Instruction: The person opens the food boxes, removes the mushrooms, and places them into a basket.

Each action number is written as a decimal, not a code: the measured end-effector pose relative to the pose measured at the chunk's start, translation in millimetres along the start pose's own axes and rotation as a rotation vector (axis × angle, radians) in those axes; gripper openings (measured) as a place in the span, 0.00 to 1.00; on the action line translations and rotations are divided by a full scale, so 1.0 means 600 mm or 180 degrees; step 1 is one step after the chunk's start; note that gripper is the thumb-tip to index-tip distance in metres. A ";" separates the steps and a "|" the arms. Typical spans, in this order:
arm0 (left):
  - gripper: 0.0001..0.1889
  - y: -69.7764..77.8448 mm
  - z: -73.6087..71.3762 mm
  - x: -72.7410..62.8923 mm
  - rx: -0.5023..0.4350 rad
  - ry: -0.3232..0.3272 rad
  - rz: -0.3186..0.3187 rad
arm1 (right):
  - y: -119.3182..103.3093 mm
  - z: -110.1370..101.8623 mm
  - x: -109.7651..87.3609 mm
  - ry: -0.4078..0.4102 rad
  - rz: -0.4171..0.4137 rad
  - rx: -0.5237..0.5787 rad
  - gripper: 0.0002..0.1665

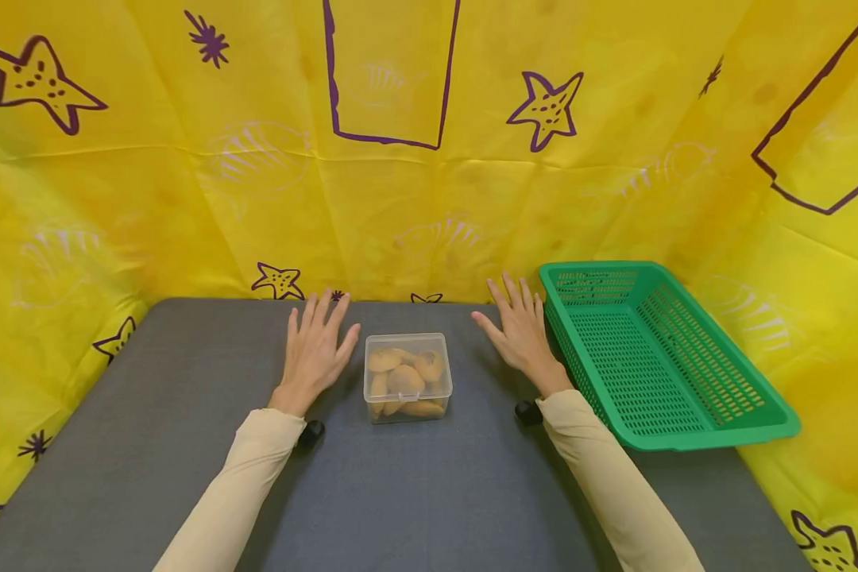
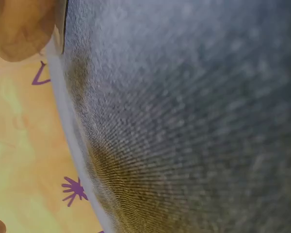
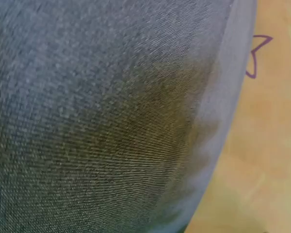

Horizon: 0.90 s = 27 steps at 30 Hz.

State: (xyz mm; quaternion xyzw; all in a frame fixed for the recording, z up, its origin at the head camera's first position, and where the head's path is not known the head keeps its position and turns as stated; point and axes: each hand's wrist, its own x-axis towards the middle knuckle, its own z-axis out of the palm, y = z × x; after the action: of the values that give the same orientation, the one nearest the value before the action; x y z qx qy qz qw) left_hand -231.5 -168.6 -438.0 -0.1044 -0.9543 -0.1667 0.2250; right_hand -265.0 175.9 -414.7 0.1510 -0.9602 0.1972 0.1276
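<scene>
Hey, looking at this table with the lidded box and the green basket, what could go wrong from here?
The green basket seems to reach past the table's right edge, so a bump might tip it. The right grip lies close beside its left wall and could nudge it. The clear box's lid is down, but whether it is latched isn't clear; lifting by it might spill the brown pieces.
</scene>
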 end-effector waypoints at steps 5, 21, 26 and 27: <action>0.30 0.008 -0.001 -0.007 -0.0103 0.0086 0.0047 | -0.007 -0.002 -0.009 0.0025 -0.0052 0.0065 0.42; 0.29 0.036 -0.018 -0.035 -0.0419 0.0058 0.0199 | -0.030 -0.006 -0.041 -0.0125 -0.0096 0.0315 0.42; 0.29 0.044 -0.026 -0.046 -0.0458 -0.0007 0.0323 | -0.034 -0.010 -0.051 -0.0225 -0.0169 0.0545 0.42; 0.29 0.045 -0.027 -0.049 -0.0468 -0.0016 0.0344 | -0.035 -0.011 -0.053 -0.0247 -0.0199 0.0594 0.42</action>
State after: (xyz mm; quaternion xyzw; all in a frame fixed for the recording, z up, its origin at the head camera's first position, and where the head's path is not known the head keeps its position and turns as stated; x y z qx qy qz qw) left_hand -192.0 -153.4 -430.5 -0.1724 -0.9330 -0.2236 0.2230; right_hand -227.4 168.1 -411.2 0.1996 -0.9367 0.2757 0.0817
